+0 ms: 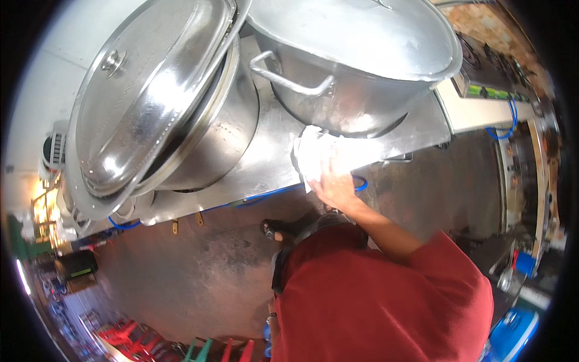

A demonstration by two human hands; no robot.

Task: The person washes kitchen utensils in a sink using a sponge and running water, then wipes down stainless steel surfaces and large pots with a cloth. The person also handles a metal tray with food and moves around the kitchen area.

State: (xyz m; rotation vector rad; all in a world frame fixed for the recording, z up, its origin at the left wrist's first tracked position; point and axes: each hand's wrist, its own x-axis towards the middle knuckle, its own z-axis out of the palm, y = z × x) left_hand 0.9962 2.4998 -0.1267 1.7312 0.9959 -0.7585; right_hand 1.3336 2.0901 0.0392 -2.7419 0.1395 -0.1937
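My right hand [334,181] presses on a white cloth [312,156], which lies near the front edge of a stainless steel counter [271,149]. Glare blurs the cloth and the fingertips. Just beyond the cloth stands a large metal stockpot [353,102] with its lid on and a loop handle towards me. To the left is another large metal pot [226,140], with a domed lid [140,86] tilted over its top. My left hand is out of view; a banded wrist shows beside the red shirt at the bottom.
A blue hose [271,192] runs along the counter's front edge. A pale board or ledge [470,108] adjoins the counter at right. Red chairs [124,335] are at the lower left, and a blue cooler-like box [513,335] sits at the lower right.
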